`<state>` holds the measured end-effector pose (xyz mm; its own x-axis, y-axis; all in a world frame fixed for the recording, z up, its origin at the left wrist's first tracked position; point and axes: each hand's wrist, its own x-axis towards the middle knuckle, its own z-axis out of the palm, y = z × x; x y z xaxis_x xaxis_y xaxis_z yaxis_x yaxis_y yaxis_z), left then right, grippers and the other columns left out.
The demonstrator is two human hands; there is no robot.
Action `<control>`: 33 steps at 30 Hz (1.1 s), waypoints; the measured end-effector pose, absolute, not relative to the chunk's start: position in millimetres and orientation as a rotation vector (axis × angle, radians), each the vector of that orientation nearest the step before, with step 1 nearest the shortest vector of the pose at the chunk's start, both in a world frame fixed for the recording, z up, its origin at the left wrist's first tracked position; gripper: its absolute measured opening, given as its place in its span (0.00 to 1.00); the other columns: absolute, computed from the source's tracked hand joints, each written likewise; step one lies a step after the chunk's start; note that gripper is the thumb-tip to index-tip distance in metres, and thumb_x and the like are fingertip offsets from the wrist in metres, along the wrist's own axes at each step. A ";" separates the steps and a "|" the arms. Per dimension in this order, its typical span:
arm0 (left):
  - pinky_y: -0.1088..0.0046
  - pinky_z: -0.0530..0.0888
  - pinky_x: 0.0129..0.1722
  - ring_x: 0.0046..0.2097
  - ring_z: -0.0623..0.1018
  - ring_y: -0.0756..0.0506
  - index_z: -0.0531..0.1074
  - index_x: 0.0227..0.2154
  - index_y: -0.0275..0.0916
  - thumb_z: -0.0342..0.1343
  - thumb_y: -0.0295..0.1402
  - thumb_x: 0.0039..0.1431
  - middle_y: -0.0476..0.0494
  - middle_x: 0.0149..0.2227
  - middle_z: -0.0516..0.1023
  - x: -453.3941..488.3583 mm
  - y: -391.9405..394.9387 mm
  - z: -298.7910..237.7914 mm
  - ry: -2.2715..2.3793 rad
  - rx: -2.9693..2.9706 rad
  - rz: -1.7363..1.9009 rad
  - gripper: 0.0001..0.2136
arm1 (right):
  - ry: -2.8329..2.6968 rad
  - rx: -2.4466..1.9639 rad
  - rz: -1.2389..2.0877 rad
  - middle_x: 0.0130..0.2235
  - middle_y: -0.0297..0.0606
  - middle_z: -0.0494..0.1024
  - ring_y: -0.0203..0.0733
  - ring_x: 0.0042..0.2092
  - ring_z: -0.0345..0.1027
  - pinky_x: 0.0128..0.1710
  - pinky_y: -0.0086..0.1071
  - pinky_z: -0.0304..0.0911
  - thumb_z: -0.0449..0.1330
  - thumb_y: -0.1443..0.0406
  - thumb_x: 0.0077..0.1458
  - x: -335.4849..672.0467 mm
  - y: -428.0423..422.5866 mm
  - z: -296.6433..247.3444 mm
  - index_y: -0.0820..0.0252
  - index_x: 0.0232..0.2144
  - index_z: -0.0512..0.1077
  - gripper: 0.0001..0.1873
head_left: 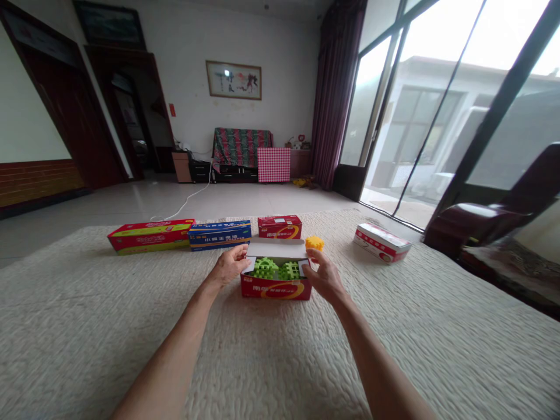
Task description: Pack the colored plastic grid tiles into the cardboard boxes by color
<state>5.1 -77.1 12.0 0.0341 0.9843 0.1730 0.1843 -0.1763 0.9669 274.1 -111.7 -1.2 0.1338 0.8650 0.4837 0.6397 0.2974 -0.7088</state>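
Observation:
A red cardboard box (pixel 276 290) with its white lid (pixel 277 249) raised at the back stands in front of me on a cream quilted cover. Inside it lie green plastic building blocks (pixel 265 268). My left hand (pixel 230 265) grips the box's left end, fingers by the white side flap. At the right end, my right hand (pixel 324 273) holds the other side flap between thumb and fingers. Just behind the right hand sits a yellow plastic block (pixel 314 242), partly covered by my fingers.
Behind the open box is another red box (pixel 280 227). A blue box (pixel 219 234) and a red-and-green box (pixel 151 236) lie to the left. Toward the right is a white-and-red box (pixel 382 242). A dark armchair (pixel 494 219) borders the quilted cover (pixel 131 326) on the right.

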 end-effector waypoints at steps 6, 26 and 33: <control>0.61 0.73 0.50 0.53 0.75 0.37 0.69 0.54 0.34 0.65 0.33 0.40 0.32 0.50 0.76 -0.8 -69.3 2.9 1.230 1.552 1.279 0.33 | -1.539 -1.394 0.330 0.44 0.42 0.79 0.50 0.45 0.74 0.45 0.47 0.68 0.58 0.64 0.46 274.6 -110.4 -3.0 0.55 0.47 0.71 0.22; 0.72 0.73 0.35 0.37 0.77 0.45 0.75 0.38 0.37 0.59 0.33 0.44 0.45 0.34 0.78 -1.1 -73.3 3.5 1.216 1.755 1.270 0.15 | -1.691 -1.249 0.445 0.44 0.40 0.71 0.49 0.47 0.68 0.46 0.45 0.65 0.61 0.62 0.45 288.6 -114.2 6.5 0.55 0.39 0.71 0.16; 0.64 0.74 0.40 0.40 0.78 0.42 0.72 0.46 0.37 0.63 0.37 0.45 0.39 0.43 0.78 -7.2 -77.6 11.5 1.185 1.798 1.167 0.22 | -1.878 -1.166 0.640 0.53 0.40 0.69 0.53 0.56 0.62 0.53 0.49 0.60 0.66 0.58 0.44 300.5 -127.4 23.7 0.50 0.48 0.68 0.27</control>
